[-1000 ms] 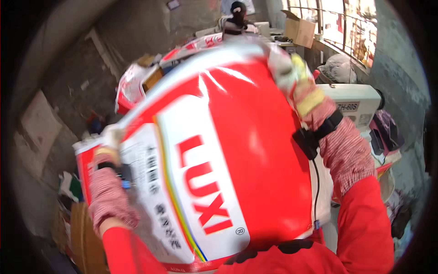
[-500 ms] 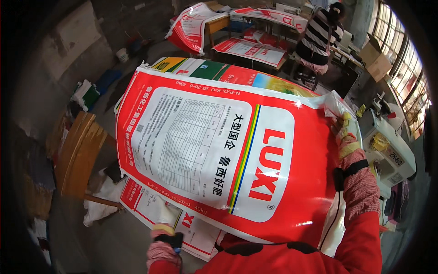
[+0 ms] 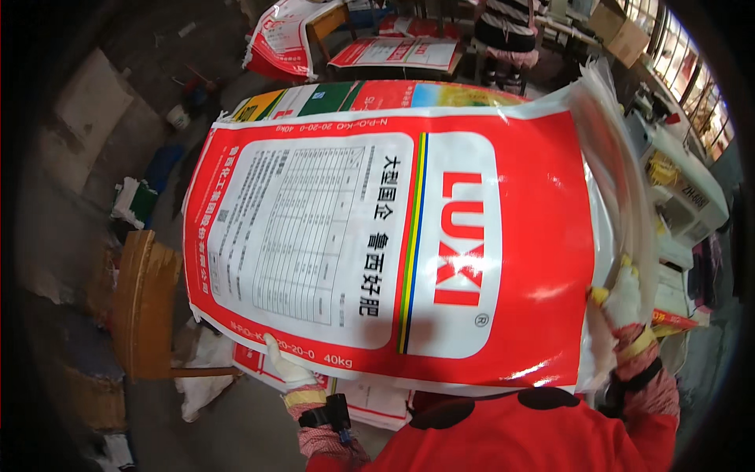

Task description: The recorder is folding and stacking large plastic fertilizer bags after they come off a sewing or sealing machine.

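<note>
A large red and white woven sack [image 3: 535,259] lies flat in front of me, on a stack that holds a more colourful sack [image 3: 377,96], showing along the far edge. My left hand [image 3: 289,370], in a white glove, grips the sack's near edge, its thumb on top and the other fingers hidden underneath. At the right end, my right hand [image 3: 627,303], gloved with yellow fingertips, is closed on the edge. Beside it a translucent plastic layer [image 3: 621,157] bulges up along that end. Below my left hand lie more red and white sacks [image 3: 370,401].
A grey-white sewing machine [image 3: 684,181] stands at the right. To the left is a brown wooden seat [image 3: 145,307] with a white cloth [image 3: 206,370] by it. Farther back, a person in stripes [image 3: 507,35] stands near tables with more sacks [image 3: 397,53] and a cardboard box [image 3: 617,31].
My right hand has come down along the sack's right end, toward me. My left hand has risen from below to the near edge. The view has tilted downward.
</note>
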`<control>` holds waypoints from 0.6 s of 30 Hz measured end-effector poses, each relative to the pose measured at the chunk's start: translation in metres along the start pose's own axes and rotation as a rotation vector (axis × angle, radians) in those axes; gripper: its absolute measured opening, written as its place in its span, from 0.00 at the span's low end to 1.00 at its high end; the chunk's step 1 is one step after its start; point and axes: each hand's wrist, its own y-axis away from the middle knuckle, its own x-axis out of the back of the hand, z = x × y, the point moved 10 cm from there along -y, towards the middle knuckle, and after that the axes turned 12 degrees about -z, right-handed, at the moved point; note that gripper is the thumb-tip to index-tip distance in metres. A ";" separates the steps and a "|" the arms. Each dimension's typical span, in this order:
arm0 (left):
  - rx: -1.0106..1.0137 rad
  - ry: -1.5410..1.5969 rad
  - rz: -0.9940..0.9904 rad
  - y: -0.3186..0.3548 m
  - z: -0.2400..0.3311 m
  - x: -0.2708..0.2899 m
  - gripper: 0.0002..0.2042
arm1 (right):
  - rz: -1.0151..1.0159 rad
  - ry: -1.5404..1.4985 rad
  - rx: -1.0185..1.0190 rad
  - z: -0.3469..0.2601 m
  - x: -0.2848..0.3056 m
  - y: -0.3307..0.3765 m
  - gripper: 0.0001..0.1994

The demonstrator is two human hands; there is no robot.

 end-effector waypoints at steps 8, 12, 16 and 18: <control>-0.038 0.024 -0.168 -0.010 0.031 0.003 0.27 | 0.237 -0.461 -0.226 0.077 -0.052 0.047 0.42; -0.055 -0.055 -0.093 -0.018 0.038 0.027 0.26 | 0.194 -0.509 -0.250 0.112 -0.074 0.068 0.39; -0.031 -0.214 -0.047 -0.035 0.037 0.019 0.28 | -0.292 -0.881 -0.260 0.070 -0.096 0.064 0.25; 0.054 -0.289 -0.044 -0.029 0.039 0.024 0.30 | -0.259 -0.568 -0.250 0.048 -0.063 0.056 0.21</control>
